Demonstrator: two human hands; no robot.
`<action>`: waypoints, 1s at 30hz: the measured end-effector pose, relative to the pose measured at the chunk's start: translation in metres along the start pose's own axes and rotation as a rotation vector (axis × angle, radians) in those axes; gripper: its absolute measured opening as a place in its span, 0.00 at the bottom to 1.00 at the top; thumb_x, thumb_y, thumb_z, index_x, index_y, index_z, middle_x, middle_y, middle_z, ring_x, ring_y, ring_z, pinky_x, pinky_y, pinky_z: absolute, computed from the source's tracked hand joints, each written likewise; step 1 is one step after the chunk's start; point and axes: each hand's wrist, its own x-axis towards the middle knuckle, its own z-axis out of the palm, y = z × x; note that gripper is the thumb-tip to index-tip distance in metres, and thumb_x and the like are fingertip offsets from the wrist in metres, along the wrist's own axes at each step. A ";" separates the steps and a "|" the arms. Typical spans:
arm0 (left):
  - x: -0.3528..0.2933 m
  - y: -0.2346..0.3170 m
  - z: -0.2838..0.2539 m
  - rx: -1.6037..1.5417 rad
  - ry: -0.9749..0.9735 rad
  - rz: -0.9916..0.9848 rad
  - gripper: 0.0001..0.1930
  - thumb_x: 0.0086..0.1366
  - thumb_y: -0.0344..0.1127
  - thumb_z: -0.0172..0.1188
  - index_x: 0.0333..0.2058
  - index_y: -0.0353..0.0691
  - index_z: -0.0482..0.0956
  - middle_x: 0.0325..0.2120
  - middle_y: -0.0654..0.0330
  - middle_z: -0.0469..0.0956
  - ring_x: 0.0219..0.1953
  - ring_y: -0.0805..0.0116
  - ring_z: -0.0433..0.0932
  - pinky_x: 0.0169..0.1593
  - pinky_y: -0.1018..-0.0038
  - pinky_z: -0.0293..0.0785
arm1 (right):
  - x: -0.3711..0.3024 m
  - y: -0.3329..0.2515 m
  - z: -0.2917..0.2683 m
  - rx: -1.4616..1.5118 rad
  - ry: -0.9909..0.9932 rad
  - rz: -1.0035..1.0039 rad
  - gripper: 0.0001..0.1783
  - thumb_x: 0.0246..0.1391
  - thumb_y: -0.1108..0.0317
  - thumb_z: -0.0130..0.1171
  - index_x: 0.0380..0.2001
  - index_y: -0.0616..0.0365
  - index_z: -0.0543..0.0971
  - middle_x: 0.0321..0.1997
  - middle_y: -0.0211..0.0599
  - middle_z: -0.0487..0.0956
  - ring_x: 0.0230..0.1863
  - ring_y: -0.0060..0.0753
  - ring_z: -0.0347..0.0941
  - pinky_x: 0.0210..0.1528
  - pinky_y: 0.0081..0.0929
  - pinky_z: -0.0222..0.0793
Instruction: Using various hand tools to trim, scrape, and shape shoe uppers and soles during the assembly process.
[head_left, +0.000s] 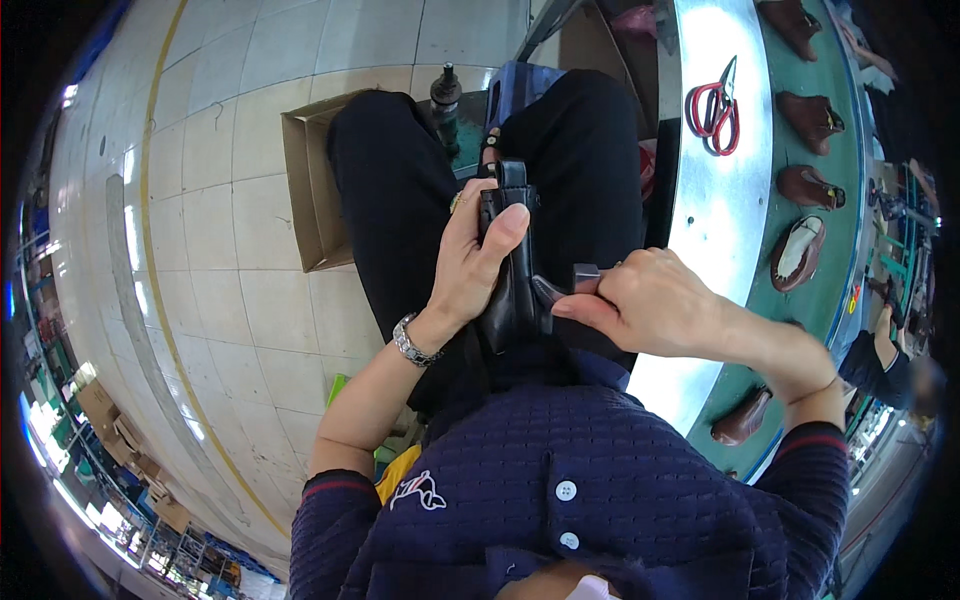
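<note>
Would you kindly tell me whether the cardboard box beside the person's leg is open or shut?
Open: the cardboard box shows its inner walls, with no flap across the visible top; the leg hides part.

The left hand (465,260) partly hides a black leather piece (512,300); the right hand (660,305) covers part of a metal tool (586,277). A co-worker (868,365) near the right edge is blurred.

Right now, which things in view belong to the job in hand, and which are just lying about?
In the job:
black shoe (by its look), in the left hand
metal tool, in the right hand

Apparently just lying about:
scissors, on the metal ledge
brown shoes, on the green belt; unheld, though possibly related work
carton
</note>
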 end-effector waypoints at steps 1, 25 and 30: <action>0.000 0.000 -0.001 0.000 0.008 0.002 0.19 0.65 0.48 0.58 0.40 0.35 0.72 0.33 0.63 0.68 0.36 0.73 0.66 0.42 0.77 0.64 | -0.001 0.006 0.007 -0.003 -0.004 -0.007 0.32 0.64 0.46 0.48 0.16 0.61 0.78 0.10 0.41 0.73 0.16 0.42 0.75 0.20 0.31 0.69; 0.004 0.002 0.008 0.116 0.076 0.093 0.17 0.66 0.47 0.56 0.32 0.37 0.70 0.26 0.65 0.63 0.30 0.74 0.61 0.37 0.76 0.61 | 0.013 -0.006 -0.006 0.563 -0.332 0.376 0.39 0.68 0.43 0.38 0.10 0.60 0.73 0.08 0.37 0.71 0.12 0.32 0.72 0.23 0.27 0.71; 0.008 0.002 0.006 0.010 0.082 0.083 0.19 0.67 0.50 0.56 0.33 0.36 0.72 0.27 0.66 0.64 0.32 0.76 0.62 0.38 0.78 0.61 | 0.016 -0.015 -0.006 0.405 -0.265 0.388 0.39 0.68 0.43 0.38 0.10 0.60 0.74 0.07 0.34 0.71 0.12 0.30 0.72 0.23 0.27 0.71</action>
